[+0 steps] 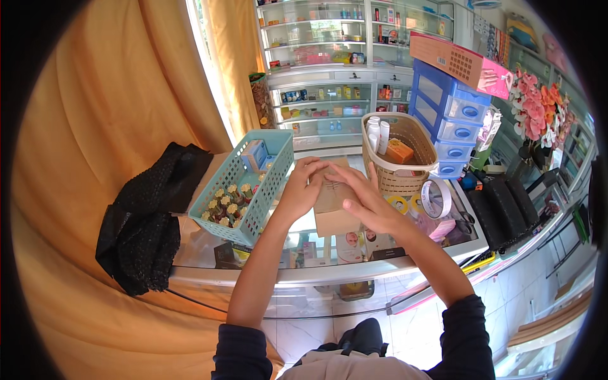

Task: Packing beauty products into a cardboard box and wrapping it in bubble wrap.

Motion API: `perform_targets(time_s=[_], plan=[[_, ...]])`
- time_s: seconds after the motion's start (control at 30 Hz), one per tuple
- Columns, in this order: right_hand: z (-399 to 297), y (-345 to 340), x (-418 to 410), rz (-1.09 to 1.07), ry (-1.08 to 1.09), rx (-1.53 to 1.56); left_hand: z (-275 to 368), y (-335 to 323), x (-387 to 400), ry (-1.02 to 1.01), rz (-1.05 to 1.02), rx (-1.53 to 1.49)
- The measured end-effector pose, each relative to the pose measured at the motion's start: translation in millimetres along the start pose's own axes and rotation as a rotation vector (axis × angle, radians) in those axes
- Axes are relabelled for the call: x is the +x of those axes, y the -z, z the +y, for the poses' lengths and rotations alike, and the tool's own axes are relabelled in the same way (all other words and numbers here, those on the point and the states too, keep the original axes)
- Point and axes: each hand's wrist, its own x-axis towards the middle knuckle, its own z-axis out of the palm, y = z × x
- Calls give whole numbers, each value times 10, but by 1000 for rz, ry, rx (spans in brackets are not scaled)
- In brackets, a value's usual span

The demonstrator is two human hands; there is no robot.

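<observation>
A small brown cardboard box [337, 223] lies on the glass counter before me, with printed marks on its top. My left hand [302, 187] is over the box's left edge, fingers bent loosely and thumb apart from them. Over the right part of the box I see my right hand [363, 197], its fingers spread. The fingertips of both hands come close together above the box; whether they touch it or each other is unclear. Neither hand visibly holds anything. To the left stands a teal plastic basket [273, 190] with gold-capped bottles and blue-and-white boxes in it.
A beige basket [399, 178] holds white bottles and an orange box [399, 151]. Beside it are a tape roll [436, 198], scissors [467, 216] and a blue drawer unit [427, 104] topped by a pink-and-brown box [456, 64]. Black fabric [142, 228] lies at left.
</observation>
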Motion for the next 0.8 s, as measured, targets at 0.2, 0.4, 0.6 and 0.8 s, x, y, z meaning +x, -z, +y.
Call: perform_targets(time_s=[0.2,0.4,0.6,0.8], plan=[[14,74,18,-33,-53,125,-68,5,-1,-33,12,8],[-20,78,-2,94,70,-94,0,-3,-9,-15,-7,17],[-96,97,19,-47,60,-127,-73,11,-10,-43,5,-10],[-66,14,-1,70,157,-220,-57,-6,-5,-44,-9,-24]])
